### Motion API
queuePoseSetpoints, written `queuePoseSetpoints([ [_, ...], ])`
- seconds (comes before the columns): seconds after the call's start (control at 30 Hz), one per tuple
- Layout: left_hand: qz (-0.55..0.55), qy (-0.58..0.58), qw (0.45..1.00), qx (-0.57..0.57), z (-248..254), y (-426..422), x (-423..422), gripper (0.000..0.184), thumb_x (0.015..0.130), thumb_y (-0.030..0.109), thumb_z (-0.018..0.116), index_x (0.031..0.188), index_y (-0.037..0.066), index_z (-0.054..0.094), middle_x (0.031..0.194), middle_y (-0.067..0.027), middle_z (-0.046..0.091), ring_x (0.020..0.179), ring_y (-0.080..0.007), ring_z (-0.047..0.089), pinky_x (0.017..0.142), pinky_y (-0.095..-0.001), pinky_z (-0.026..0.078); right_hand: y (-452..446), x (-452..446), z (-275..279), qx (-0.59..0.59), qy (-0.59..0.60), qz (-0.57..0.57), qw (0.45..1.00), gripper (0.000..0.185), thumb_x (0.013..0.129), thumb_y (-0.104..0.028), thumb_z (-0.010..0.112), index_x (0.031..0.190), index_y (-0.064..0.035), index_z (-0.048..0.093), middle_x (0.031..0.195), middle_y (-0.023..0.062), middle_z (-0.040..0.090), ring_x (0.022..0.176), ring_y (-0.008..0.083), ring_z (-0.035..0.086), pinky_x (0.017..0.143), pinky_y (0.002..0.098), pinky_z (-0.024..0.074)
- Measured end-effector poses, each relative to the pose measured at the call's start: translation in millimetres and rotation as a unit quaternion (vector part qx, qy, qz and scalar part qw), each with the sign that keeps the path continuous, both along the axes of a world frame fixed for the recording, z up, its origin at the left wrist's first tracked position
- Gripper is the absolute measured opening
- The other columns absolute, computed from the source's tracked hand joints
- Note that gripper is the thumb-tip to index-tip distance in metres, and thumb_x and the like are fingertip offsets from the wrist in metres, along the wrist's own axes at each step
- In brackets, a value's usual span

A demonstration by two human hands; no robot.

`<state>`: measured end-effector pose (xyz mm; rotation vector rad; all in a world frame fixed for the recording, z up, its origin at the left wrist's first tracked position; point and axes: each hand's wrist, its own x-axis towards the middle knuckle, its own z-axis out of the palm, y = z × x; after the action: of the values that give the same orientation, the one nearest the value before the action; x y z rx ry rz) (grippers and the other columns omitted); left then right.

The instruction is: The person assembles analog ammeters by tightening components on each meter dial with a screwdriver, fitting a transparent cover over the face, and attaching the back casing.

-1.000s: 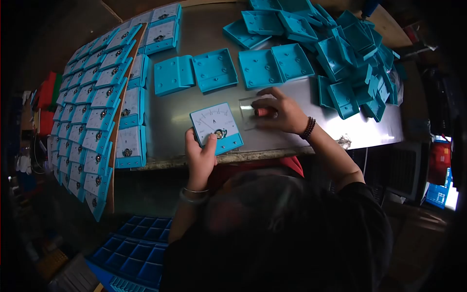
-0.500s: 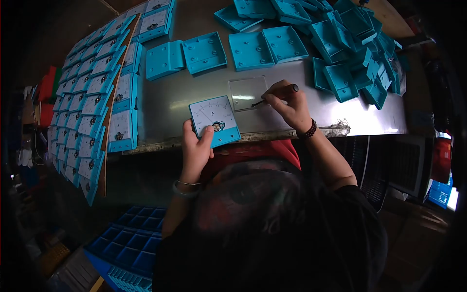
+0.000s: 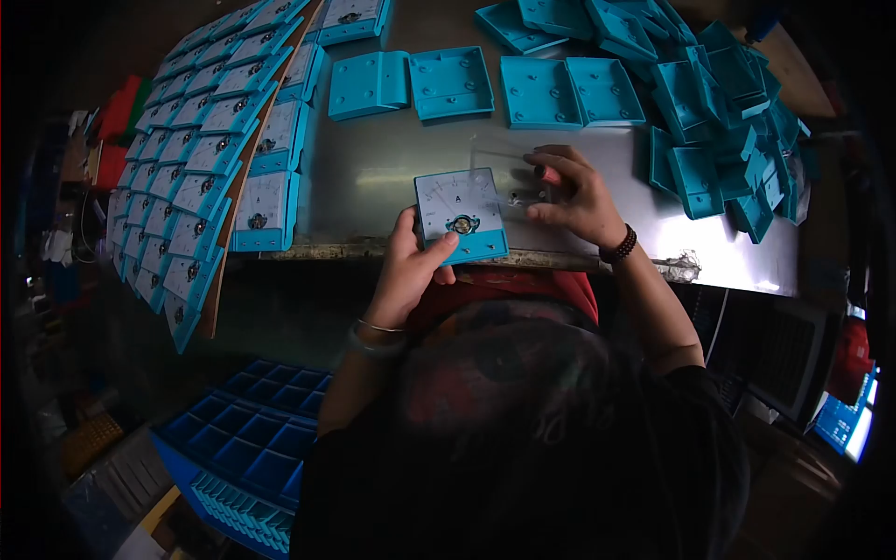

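My left hand holds a teal-cased ammeter near the table's front edge, thumb pressed on its lower face. The meter has a white dial marked A, with a round metal part showing in a cut-out. To its right, my right hand keeps a screwdriver among its fingers, the reddish handle's end showing and the shaft hard to make out. The thumb stands apart from the fingers. A clear plastic cover is beside these fingers, blurred and faint; I cannot tell whether they touch it.
Several teal housings lie in a row at the back of the metal table. More housings are heaped at right. Rows of ammeters fill a board at left. A blue compartment crate stands below.
The view has shifted, so the table sits further right. My right hand has loosened its pointing grip on the screwdriver and turned. The clear cover, flat before, now looks tilted and nearer the ammeter.
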<state>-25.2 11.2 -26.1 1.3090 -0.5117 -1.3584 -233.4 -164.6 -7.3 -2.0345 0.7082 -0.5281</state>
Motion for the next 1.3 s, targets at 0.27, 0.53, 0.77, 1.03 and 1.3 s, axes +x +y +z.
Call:
queuePoseSetpoints([
  [0.27, -0.018, 0.028, 0.999, -0.014, -5.9, 2.1, 3.6, 0.044, 0.086, 0.005, 0.063, 0.122, -0.001, 0.037, 0.099, -0.0090, 0.058, 0.068, -0.0128, 0.059, 0.048, -0.0246, 0.051, 31.7, 41.3, 1.8, -0.035, 0.002, 0.065, 0.997, 0.057, 0.061, -0.019, 0.084, 0.114, -0.0109, 0.064, 0.125, 0.0138, 0.049, 0.104, 0.0321, 0.059, 0.085, 0.0385, 0.0522],
  [0.53, -0.034, 0.043, 0.998, -0.015, -1.8, 1.2, 7.3, 0.043, 0.086, 0.004, 0.063, 0.121, -0.001, 0.039, 0.098, -0.0094, 0.059, 0.069, -0.0130, 0.059, 0.048, -0.0249, 0.050, 26.4, 42.9, -0.3, -0.060, 0.012, 0.078, 0.995, 0.057, 0.062, -0.020, 0.083, 0.115, -0.0128, 0.063, 0.127, 0.0148, 0.049, 0.104, 0.0329, 0.059, 0.086, 0.0384, 0.0516],
  [0.77, -0.023, 0.040, 0.999, -0.021, 4.9, 2.6, 3.4, 0.032, 0.091, 0.014, 0.059, 0.116, 0.001, 0.042, 0.089, -0.0073, 0.059, 0.056, -0.0127, 0.057, 0.046, -0.0237, 0.047, 32.1, 44.9, 16.9, -0.060, 0.080, 0.093, 0.991, 0.056, 0.061, -0.015, 0.083, 0.113, -0.0108, 0.062, 0.127, 0.0141, 0.048, 0.103, 0.0324, 0.060, 0.084, 0.0387, 0.0525],
  [1.03, -0.016, 0.013, 1.000, -0.001, 7.1, 5.0, -0.6, 0.016, 0.094, 0.018, 0.054, 0.100, 0.005, 0.048, 0.081, -0.0041, 0.057, 0.052, -0.0093, 0.052, 0.042, -0.0224, 0.043, 45.1, 39.8, 12.7, -0.079, 0.095, 0.064, 0.990, 0.062, 0.062, -0.014, 0.081, 0.119, -0.0120, 0.055, 0.122, 0.0124, 0.050, 0.101, 0.0319, 0.061, 0.083, 0.0378, 0.0523],
  [1.3, 0.008, 0.064, 0.991, -0.119, 42.7, 4.2, -11.5, 0.023, 0.095, 0.018, 0.052, 0.112, 0.004, 0.045, 0.086, -0.0056, 0.058, 0.054, -0.0100, 0.052, 0.045, -0.0224, 0.043, 25.8, 16.9, -10.3, 0.552, -0.197, 0.016, 0.810, 0.035, 0.086, -0.001, 0.058, 0.121, 0.0028, 0.055, 0.092, 0.0027, 0.065, 0.065, 0.0039, 0.053, 0.054, 0.0213, 0.0405],
])
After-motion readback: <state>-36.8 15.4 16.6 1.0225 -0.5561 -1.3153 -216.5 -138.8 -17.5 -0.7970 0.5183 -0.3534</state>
